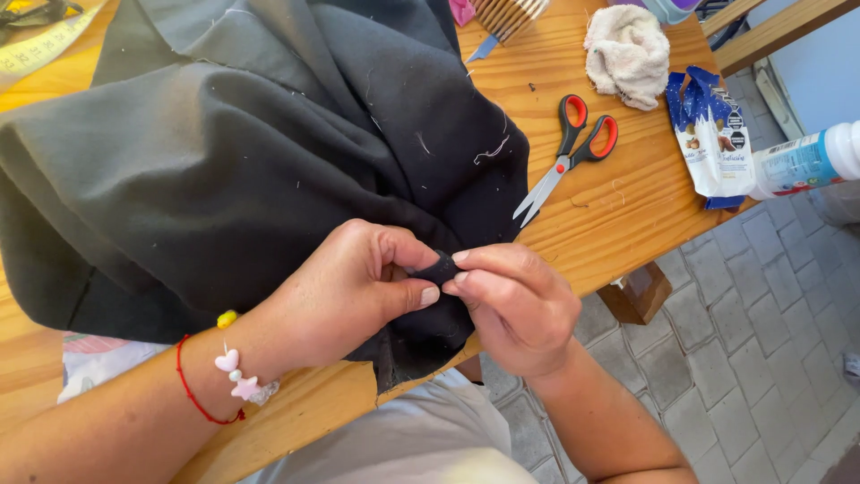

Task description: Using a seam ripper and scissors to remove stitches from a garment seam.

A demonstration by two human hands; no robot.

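Head view, looking down. The left hand point(345, 291) and right hand point(511, 305) meet at the near edge of the table point(618, 206), both closed in a pinch on one small fold of the black fabric point(233, 152); thumb and forefinger tips of each hand nearly touch across the fold. The rest of the fabric lies heaped beyond and to the left of the hands, flecked with pale thread ends, and a corner hangs below them over the table edge. No needle or thread can be made out between the fingertips. The step in hand appears to be fine work on a fabric edge, folding or holding it for stitching; the next move would call for a steady pinch and small finger shifts along the fold. Beyond the right hand lie red-handled scissors point(569, 148); farther right, a blue-and-white snack packet point(708, 134) and a white bottle point(811, 161); farthest, a crumpled white cloth point(627, 49).
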